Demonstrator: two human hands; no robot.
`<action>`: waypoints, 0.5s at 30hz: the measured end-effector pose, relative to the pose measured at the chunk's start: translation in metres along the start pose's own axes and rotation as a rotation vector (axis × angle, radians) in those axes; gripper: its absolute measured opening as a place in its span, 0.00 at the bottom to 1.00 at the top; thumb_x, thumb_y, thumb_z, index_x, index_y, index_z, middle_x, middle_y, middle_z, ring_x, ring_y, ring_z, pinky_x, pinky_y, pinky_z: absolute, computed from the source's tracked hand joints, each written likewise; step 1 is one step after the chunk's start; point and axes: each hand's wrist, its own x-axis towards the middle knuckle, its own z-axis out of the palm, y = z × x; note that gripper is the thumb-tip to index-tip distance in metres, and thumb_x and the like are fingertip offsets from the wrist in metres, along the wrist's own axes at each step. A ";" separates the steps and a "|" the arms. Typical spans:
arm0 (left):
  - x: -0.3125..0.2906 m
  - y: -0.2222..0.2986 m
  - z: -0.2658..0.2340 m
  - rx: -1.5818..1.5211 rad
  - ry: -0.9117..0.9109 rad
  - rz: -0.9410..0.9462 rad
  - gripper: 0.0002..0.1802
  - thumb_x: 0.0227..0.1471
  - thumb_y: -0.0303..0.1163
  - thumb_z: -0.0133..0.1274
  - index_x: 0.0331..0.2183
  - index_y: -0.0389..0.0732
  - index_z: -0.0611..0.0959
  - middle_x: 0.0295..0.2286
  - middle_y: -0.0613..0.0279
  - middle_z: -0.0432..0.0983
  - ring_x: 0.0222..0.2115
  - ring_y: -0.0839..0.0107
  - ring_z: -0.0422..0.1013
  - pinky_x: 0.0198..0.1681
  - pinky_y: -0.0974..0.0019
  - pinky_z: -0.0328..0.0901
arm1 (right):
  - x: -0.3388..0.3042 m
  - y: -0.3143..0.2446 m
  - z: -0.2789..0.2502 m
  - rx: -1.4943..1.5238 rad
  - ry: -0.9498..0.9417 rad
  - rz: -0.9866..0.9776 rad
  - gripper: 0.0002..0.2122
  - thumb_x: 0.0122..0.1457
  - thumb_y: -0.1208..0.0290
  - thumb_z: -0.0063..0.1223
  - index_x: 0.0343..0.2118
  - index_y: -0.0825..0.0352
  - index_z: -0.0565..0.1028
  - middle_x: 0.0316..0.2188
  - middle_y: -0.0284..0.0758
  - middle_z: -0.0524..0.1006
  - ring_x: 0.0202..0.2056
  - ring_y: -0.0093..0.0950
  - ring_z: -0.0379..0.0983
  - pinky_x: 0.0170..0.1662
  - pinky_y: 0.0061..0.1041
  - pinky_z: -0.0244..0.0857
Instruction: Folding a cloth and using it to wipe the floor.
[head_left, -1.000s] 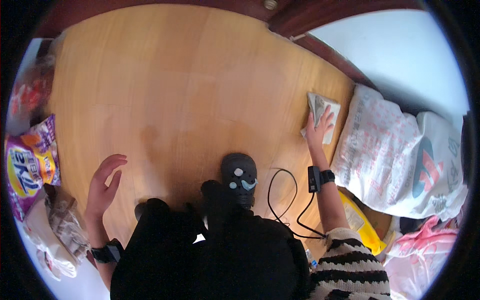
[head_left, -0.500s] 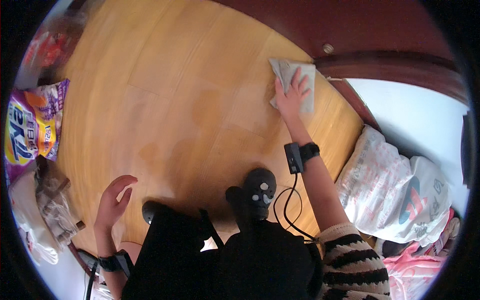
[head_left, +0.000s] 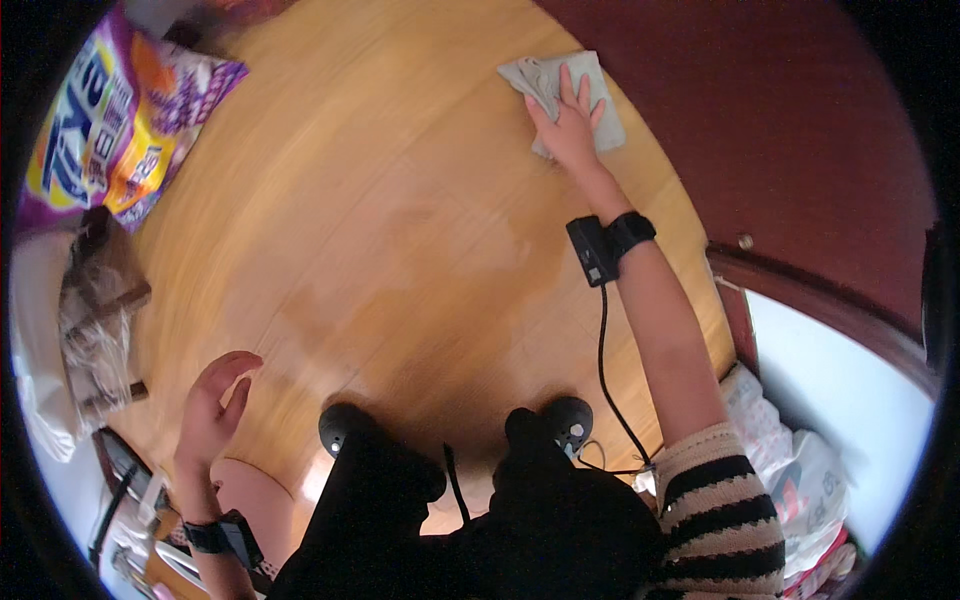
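A folded grey cloth (head_left: pixel 609 125) lies on the wooden floor by the dark red panel. Spread flat on top of it is my right hand (head_left: pixel 572 128), pressing the cloth against the boards. Away to the lower left, my left hand (head_left: pixel 212 405) hangs in the air with its fingers loosely curved and the thumb apart, holding nothing. Each wrist wears a black band with a small box; a cable trails from the right one.
A purple detergent bag (head_left: pixel 110 125) and plastic-wrapped items (head_left: pixel 105 300) line the left side. White plastic bags (head_left: pixel 800 480) lean at lower right beneath the dark red panel (head_left: pixel 760 130). My black shoes (head_left: pixel 566 425) stand on the floor (head_left: pixel 400 220), which has darker damp-looking patches.
My right hand and the cloth have slid forward along the floor by the red panel. The view has shifted and turned, and my feet stand differently. My left hand stays empty.
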 end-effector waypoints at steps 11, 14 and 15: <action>-0.052 -0.026 -0.012 -0.093 0.136 -0.156 0.14 0.46 0.19 0.48 0.38 0.39 0.78 0.39 0.53 0.73 0.43 0.56 0.69 0.47 0.63 0.62 | 0.106 -0.088 0.056 0.014 -0.114 -0.287 0.39 0.52 0.43 0.45 0.59 0.69 0.54 0.59 0.48 0.54 0.63 0.41 0.36 0.62 0.46 0.20; -0.053 -0.023 -0.014 -0.078 0.132 -0.143 0.14 0.46 0.20 0.48 0.38 0.39 0.78 0.39 0.53 0.73 0.43 0.56 0.69 0.47 0.62 0.62 | 0.075 -0.102 0.066 0.044 -0.118 -0.426 0.35 0.51 0.47 0.49 0.56 0.68 0.60 0.60 0.44 0.54 0.63 0.41 0.38 0.62 0.46 0.23; -0.053 -0.021 -0.014 -0.076 0.135 -0.144 0.14 0.46 0.20 0.48 0.38 0.39 0.78 0.39 0.53 0.73 0.43 0.56 0.69 0.47 0.62 0.62 | 0.058 -0.115 0.065 0.030 -0.172 -0.515 0.29 0.51 0.50 0.50 0.51 0.67 0.67 0.60 0.41 0.53 0.63 0.41 0.38 0.61 0.48 0.24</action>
